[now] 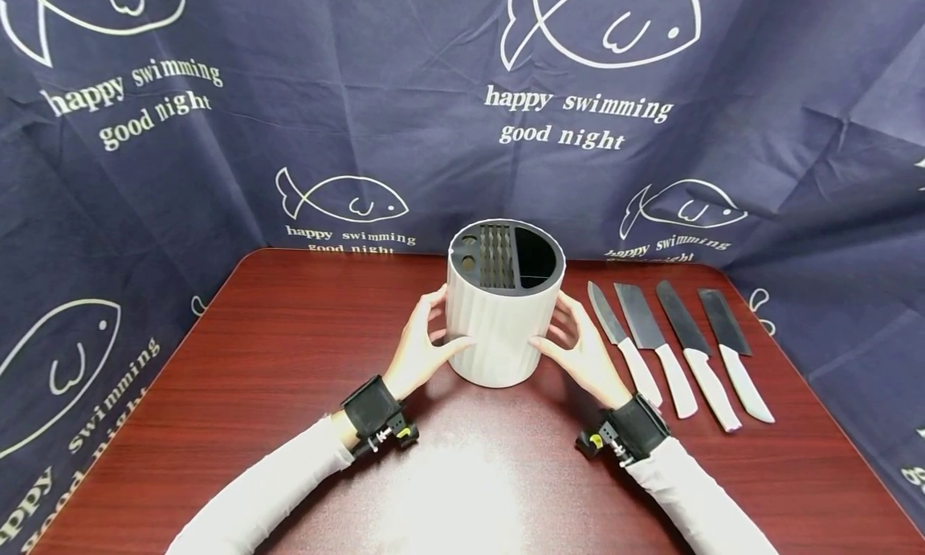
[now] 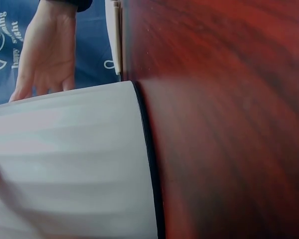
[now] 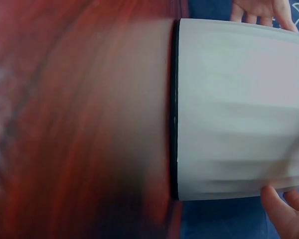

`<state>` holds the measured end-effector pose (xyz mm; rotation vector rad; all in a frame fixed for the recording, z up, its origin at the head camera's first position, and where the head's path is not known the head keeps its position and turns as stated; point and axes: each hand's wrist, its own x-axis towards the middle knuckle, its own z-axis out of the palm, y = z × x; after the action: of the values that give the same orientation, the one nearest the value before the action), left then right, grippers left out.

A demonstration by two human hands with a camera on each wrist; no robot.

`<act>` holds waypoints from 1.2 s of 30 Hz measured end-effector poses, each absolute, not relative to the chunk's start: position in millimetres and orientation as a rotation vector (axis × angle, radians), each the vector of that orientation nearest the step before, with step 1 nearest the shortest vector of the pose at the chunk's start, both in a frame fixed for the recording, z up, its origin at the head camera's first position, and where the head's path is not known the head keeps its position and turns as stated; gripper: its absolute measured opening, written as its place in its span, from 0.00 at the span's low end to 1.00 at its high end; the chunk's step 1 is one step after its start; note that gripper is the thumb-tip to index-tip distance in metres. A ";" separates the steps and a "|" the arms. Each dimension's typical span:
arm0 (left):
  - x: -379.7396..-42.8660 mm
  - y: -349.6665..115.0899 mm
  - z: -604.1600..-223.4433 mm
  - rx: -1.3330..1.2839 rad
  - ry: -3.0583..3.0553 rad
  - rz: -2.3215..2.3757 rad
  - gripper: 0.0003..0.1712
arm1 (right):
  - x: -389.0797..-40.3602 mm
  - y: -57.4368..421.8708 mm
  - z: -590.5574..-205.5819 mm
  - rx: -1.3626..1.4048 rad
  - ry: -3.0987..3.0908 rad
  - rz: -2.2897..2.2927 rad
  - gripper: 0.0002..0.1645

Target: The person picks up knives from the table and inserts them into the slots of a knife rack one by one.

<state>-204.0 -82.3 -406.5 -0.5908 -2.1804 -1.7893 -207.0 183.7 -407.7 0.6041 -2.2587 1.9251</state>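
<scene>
A white round knife block (image 1: pixel 499 338) with ribbed sides stands upright on the table. Its dark top has two round holes, a band of wavy slots and a large half-round opening on the right. My left hand (image 1: pixel 421 348) grips its left side, thumb across the front and fingers round the side. On the opposite side my right hand (image 1: pixel 581 352) holds it the same way. Both wrist views show the ribbed wall and a black rim at the base; the right thumb and a finger touch the wall in the right wrist view. The far fingertips are partly hidden.
Right of the block lie several white-handled knives in a row: a narrow pointed knife (image 1: pixel 605 312), a cleaver (image 1: pixel 639 316), a long broad knife (image 1: pixel 682 317) and another wide-bladed knife (image 1: pixel 725 322). A blue fish-print cloth (image 1: pixel 433 137) hangs behind the reddish-brown table (image 1: pixel 289 338).
</scene>
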 end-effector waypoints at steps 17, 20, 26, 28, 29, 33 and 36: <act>-175.3 -77.6 -381.0 -0.578 -2.180 -1.846 0.43 | -193.5 184.8 -408.6 0.607 -2.262 1.897 0.48; -171.5 -77.5 -377.1 -0.577 -2.184 -1.845 0.42 | -192.3 184.6 -408.5 0.609 -2.259 1.900 0.48; -168.9 -77.3 -376.1 -0.586 -2.190 -1.826 0.44 | -189.8 185.6 -408.3 0.607 -2.268 1.917 0.48; -170.9 -77.2 -379.9 -0.585 -2.188 -1.816 0.44 | -189.2 186.0 -408.1 0.608 -2.273 1.920 0.48; -173.1 -77.2 -383.5 -0.584 -2.183 -1.814 0.45 | -189.0 186.2 -408.0 0.608 -2.275 1.920 0.48; -183.2 -78.2 -400.1 -0.575 -2.174 -1.807 0.48 | -189.0 186.4 -407.6 0.619 -2.277 1.927 0.48; -187.1 -79.6 -406.4 -0.576 -2.175 -1.807 0.49 | -189.3 186.6 -407.6 0.631 -2.274 1.926 0.48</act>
<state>-187.1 -79.6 -406.4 -0.5761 -2.1745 -1.8074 -189.3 186.6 -407.6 0.6306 -2.2744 1.9260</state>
